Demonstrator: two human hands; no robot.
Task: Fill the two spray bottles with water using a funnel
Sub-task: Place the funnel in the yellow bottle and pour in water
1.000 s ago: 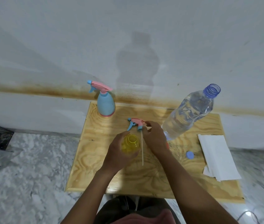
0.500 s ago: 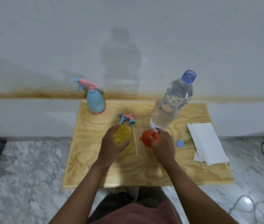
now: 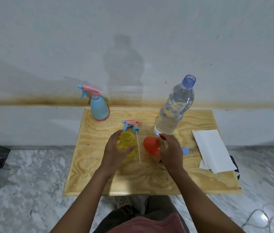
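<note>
Head view shows the job at an early stage, judging from how things lie. One spray bottle has been opened: the yellow spray bottle [image 3: 127, 145] stands near the middle of the counter [image 3: 200, 120], its neck bare, and its pink-and-blue trigger head [image 3: 131, 125] lies just behind it with the dip tube [image 3: 138, 147] running back toward the near edge. No water is visible inside the yellow bottle, though the hand covers much of it, so I cannot be sure it is empty. The blue spray bottle [image 3: 99, 109] stands at the far left corner with its trigger head screwed on, so it has not been opened, and its opaque wall hides whatever it holds.

Water for both comes from the clear water bottle [image 3: 174, 109], upright toward the far edge right of centre. It is uncapped and looks almost full. Its blue cap [image 3: 185, 150] lies on the counter to the right of the hands, and a folded white paper towel [image 3: 212, 149] lies along the right edge.

Left hand [image 3: 116, 149] is wrapped around the yellow bottle, steadying it. Right hand [image 3: 170, 150] has its fingers closed on the rim of the red funnel [image 3: 151, 145], which sits just right of the dip tube and is not yet in the bottle's neck.

Left to do, by my reading: seat the funnel, pour, refit the head, then repeat with the blue bottle.
</note>
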